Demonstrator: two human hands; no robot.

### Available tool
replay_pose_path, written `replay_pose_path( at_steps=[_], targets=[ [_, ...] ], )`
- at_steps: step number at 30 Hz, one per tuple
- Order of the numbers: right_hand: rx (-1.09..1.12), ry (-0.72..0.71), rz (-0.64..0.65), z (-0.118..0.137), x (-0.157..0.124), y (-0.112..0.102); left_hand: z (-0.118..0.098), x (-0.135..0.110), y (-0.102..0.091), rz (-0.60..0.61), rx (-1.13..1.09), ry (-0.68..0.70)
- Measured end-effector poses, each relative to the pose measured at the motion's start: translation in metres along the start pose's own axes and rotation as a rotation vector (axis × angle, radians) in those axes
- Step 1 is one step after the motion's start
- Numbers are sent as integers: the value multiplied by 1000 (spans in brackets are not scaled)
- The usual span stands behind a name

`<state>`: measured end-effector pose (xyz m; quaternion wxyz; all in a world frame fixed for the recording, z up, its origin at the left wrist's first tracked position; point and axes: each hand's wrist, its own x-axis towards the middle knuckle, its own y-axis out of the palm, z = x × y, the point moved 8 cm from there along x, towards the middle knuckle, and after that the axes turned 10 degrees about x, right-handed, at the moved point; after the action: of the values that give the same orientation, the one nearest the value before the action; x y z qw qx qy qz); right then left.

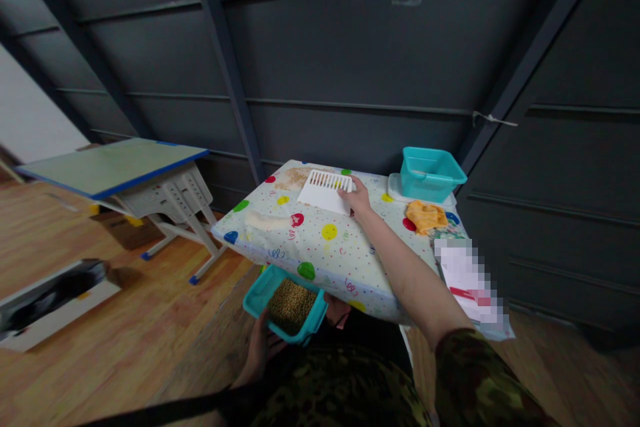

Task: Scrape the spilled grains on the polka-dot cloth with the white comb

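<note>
My right hand [357, 197] reaches over the table and grips the right edge of a white flat plastic piece with a row of slots [324, 196]. A patch of light brown grains [295, 177] lies just beyond its left side. Low at my lap, my left hand [264, 341] is closed on the near left side of a teal plastic tub [255, 299]. Small tan-green beans or pellets [293, 305] fill much of that tub, mostly toward its right. The tub sits below the table's front edge, slightly tilted.
A spotted cloth [329, 253] covers the table. At its back right stand a second teal tub [433, 177] on a white lid, an orange cloth [426, 216] and blurred papers [465, 277]. A desk [120, 163] and an open box [55, 307] are to the left.
</note>
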<state>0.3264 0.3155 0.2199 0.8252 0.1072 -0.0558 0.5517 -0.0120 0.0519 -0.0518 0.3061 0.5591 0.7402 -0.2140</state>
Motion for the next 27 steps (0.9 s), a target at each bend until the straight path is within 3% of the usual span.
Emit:
replay_pose_path(
  at_steps=[19,27],
  targets=[
    [42,42,130,2,-3,9,-11,-20,6,12,-30,-3],
    [29,44,152,3,-3,6,-4,-7,2,4,-38,-28]
  ],
)
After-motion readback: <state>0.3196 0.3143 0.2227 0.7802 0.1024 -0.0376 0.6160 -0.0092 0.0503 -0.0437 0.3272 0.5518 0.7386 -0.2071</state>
